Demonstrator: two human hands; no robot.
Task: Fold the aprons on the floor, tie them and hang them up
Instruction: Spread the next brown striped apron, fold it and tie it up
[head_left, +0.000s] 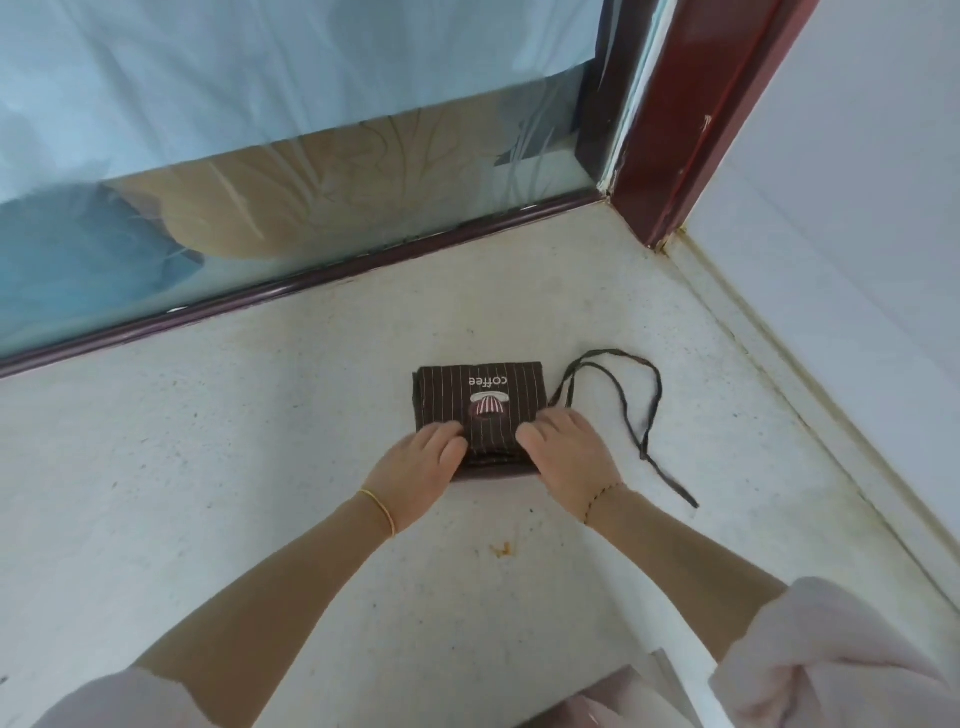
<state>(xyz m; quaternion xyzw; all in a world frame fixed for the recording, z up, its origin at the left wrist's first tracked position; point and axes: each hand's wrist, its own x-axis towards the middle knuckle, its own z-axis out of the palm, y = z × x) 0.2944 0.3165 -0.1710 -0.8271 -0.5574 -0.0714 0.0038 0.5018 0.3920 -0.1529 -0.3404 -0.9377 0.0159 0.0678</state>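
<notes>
Right, the folding looks all but finished. The apron (483, 400), dark brown with pale pinstripes and a "coffee" print facing up, sits just above the middle of the frame as a compact, layered rectangle on the pale speckled floor (260, 441). Both hands are on its near edge. The left hand (423, 457) covers the lower-left corner and the right hand (569, 449) the lower-right, a little apart from each other, with fingers bent over the cloth. Whether they are pinching a layer or simply pressing the stack flat, I cannot tell.

The tying, by my reading, has not begun. The strap (647, 410) lies loose on the floor to the right of the bundle, curling out in a loop with its free end trailing toward the lower right. So wrapping and knotting that strap around the bundle is what remains, and then the hanging. No hook or rail shows anywhere, only the glass door (260, 156) across the upper left and the red frame (691, 104) at upper right. No other apron is in view.
</notes>
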